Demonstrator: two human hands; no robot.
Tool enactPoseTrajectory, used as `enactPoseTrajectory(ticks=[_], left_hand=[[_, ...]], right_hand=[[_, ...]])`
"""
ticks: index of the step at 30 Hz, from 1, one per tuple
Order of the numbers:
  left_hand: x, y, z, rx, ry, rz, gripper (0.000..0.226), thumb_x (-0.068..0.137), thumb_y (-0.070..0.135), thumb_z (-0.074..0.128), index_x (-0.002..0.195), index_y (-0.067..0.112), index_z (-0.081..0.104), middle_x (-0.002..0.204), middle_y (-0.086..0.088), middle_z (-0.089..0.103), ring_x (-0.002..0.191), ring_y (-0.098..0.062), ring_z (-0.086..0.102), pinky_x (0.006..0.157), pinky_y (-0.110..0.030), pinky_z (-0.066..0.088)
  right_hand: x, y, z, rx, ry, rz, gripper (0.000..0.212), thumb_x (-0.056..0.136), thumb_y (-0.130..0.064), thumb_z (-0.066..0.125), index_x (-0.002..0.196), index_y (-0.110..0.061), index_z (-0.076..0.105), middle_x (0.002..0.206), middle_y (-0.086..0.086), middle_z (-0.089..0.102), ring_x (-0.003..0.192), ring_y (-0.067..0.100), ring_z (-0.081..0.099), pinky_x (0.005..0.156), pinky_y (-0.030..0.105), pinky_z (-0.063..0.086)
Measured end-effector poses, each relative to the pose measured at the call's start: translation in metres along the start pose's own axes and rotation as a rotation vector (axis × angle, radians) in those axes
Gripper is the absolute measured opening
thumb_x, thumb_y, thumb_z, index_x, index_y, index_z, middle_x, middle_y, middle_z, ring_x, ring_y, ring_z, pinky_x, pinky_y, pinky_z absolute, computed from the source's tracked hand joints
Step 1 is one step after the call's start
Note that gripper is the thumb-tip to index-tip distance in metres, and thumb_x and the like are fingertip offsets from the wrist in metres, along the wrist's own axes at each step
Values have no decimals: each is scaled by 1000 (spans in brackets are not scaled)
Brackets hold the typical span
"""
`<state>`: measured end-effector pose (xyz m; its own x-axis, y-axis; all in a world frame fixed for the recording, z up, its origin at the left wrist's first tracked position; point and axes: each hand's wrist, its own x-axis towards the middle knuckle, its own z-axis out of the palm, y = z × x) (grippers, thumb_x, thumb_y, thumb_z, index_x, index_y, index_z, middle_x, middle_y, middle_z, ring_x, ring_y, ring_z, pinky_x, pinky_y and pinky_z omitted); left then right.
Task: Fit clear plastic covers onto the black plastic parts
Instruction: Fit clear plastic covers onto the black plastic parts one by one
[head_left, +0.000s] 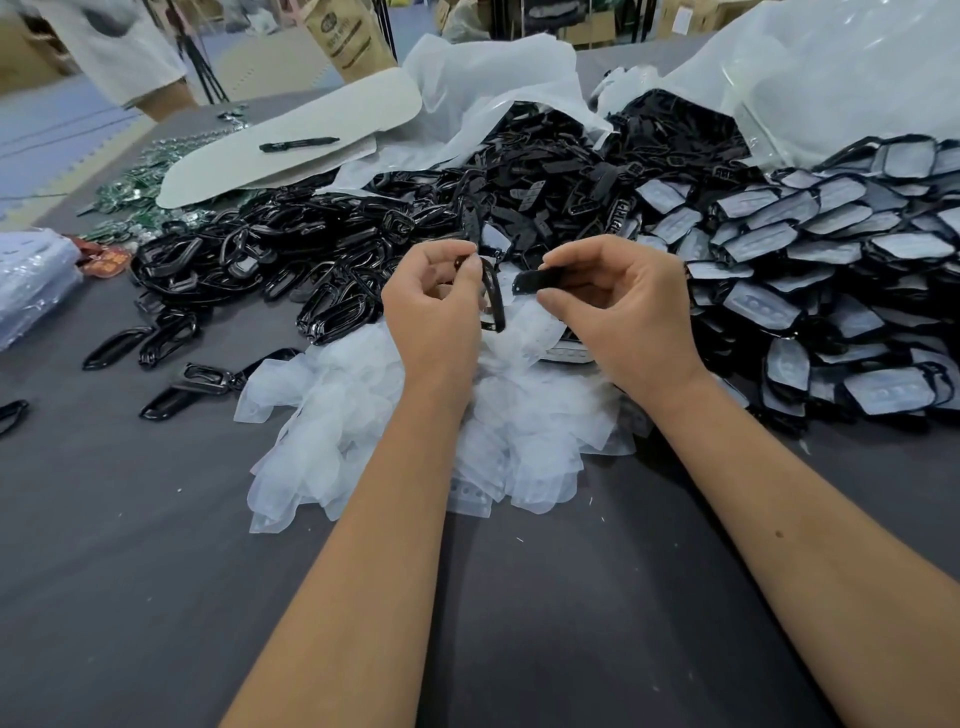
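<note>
black plastic parts are in both of my hands, held up over the pile of clear plastic covers (415, 426) that lies on the grey table (156, 519). from the head view, my left hand (434, 312) pinches a glossy black frame (492, 299) near its top edge, fingers (470, 267) curled tight on it, the loop hanging down on edge. my right hand (618, 306) pinches a flat black insert (535, 282) between thumb and curled fingers, its free end pointing toward the frame, the two just apart.

more bare frames (249, 260) are heaped to the left, inserts (545, 182) spill from a bag behind, and covered pieces (810, 249) stack up on the right.

i'd judge these parts light and stiff, the glossy frame a little slippery, so holding by the edges seems right, leaving the faces free to mate. the covers look thin, soft and flimsy, likely to cling together; i'd take one by a corner and peel it off the heap.
</note>
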<state>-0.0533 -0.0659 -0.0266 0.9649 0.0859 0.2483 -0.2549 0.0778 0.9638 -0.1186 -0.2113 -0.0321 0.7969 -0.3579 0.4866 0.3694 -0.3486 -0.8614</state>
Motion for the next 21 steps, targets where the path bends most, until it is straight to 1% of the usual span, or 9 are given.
enactPoseTrajectory(ticks=[4,7,9,11,13,16,18,19,21], left_hand=[[0,-1,1,-45,35,-23,5,93,0,68,93,5,68,72,-12,69,58,-17,68,52,-23,50],[0,-2,1,-75,28,-49,6,94,-3,66,92,2,62,78,-17,69,65,-23,74,58,-26,57],[1,-4,1,-70,8,-57,8,94,-2,67,90,3,61,80,-18,68,67,-24,74,59,-28,58],[2,-5,1,-30,-2,-47,10,93,2,68,89,8,62,81,-22,69,67,-24,70,56,-25,56],[3,-7,1,24,-11,-23,8,93,7,69,90,12,64,83,-25,69,64,-22,65,53,-23,53],[4,-9,0,46,-45,-20,5,96,6,65,96,9,69,80,-13,70,56,-12,67,53,-27,57],[4,-11,1,73,-70,-35,10,98,6,62,98,9,71,82,-8,68,54,-13,69,57,-35,63],[4,-11,1,96,-79,-38,11,99,6,60,97,9,71,83,-7,67,53,-14,70,58,-37,63],[2,-10,2,132,-95,-30,12,100,7,59,96,10,70,85,-6,66,51,-15,69,54,-35,61]], right_hand=[[0,-1,1,37,-1,19,26,80,2,86,104,-1,76,95,7,78,86,19,76,83,28,61],[0,-2,0,78,-11,52,27,80,1,86,105,-2,77,94,7,78,85,17,75,82,26,60],[0,-2,0,107,-26,74,26,81,3,84,106,-3,77,92,3,78,83,15,73,81,24,59],[1,-1,1,145,-31,93,22,84,5,80,104,-5,78,85,-6,76,79,10,70,77,22,56],[2,-2,0,174,-9,108,22,89,6,74,104,-9,80,86,-5,78,82,13,71,79,24,57],[4,-3,-2,187,42,126,27,95,3,65,108,-16,80,101,8,78,89,18,67,86,31,59],[5,-4,-3,218,53,154,30,100,2,58,112,-16,79,102,13,72,88,22,66,87,38,63],[5,-4,-3,244,54,162,31,102,3,56,114,-15,78,100,10,69,85,23,68,84,40,64],[5,-5,-3,234,57,155,31,103,2,55,118,-17,75,99,4,62,77,24,74,74,33,64]])
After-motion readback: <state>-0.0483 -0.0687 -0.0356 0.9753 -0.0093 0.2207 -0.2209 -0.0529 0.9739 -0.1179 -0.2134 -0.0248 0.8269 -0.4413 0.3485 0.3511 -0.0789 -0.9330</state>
